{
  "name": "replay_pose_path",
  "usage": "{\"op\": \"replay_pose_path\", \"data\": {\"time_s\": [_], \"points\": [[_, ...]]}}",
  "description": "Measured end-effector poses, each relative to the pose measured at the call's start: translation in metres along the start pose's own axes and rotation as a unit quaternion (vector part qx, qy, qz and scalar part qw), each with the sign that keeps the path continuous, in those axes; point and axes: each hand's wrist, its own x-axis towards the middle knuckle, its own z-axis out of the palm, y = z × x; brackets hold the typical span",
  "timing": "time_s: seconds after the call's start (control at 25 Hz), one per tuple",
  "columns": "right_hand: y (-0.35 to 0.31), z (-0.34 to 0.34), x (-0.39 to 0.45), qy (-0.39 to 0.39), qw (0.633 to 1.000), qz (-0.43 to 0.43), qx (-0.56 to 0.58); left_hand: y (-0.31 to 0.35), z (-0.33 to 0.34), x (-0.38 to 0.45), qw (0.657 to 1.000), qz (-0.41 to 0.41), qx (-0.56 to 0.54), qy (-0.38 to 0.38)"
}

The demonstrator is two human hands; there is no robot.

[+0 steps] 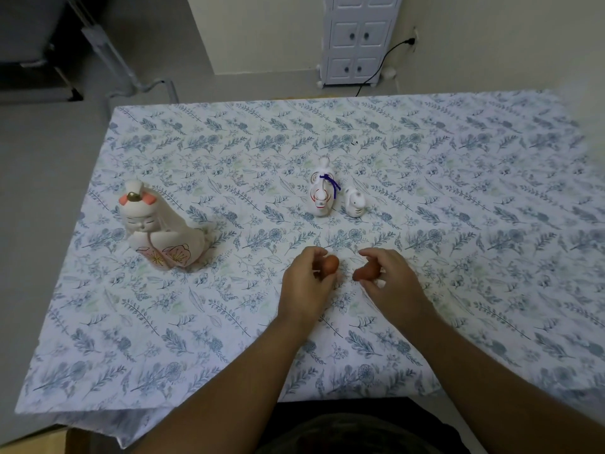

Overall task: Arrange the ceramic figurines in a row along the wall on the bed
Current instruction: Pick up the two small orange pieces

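Note:
On the floral bed sheet (458, 178) a large white doll figurine (157, 224) with pink flower patterns sits at the left. Near the middle stand a white animal figurine with a purple cord (322, 191) and, touching its right side, a smaller white figurine (355, 202). My left hand (309, 276) is closed around a small orange-brown figurine (330, 265), low over the sheet. My right hand (389, 276) grips a second small orange-brown figurine (366, 271). Fingers hide most of both pieces.
A wall runs along the bed's right side (589, 77). Beyond the far edge stand a white drawer cabinet (358, 37) and a black cable plugged into a socket (389, 57). Grey floor and a metal frame (111, 57) lie to the left.

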Motion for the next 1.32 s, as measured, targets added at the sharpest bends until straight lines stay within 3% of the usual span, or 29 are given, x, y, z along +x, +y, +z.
{"op": "replay_pose_path", "data": {"time_s": [0.16,0.4,0.72,1.04,1.16,1.32], "points": [[0.004,0.004,0.003,-0.032,0.999,0.017,-0.001,-0.004,0.012,0.001,0.999,0.028,0.026,0.000],[0.010,0.012,0.010,-0.061,0.995,0.074,0.035,-0.015,0.013,0.000,1.000,0.001,0.023,0.006],[0.013,0.006,0.023,-0.121,0.990,0.072,0.012,-0.016,0.018,0.006,0.998,-0.039,0.047,-0.002],[0.000,0.002,0.010,-0.133,0.990,0.045,0.006,-0.008,0.010,0.001,0.996,-0.001,0.087,-0.032],[-0.019,0.001,0.003,-0.088,0.995,-0.006,-0.036,-0.007,-0.012,-0.010,0.994,0.035,0.098,-0.034],[-0.072,0.016,0.005,-0.041,0.992,-0.100,-0.058,-0.009,-0.064,-0.025,0.993,0.047,0.090,0.054]]}}
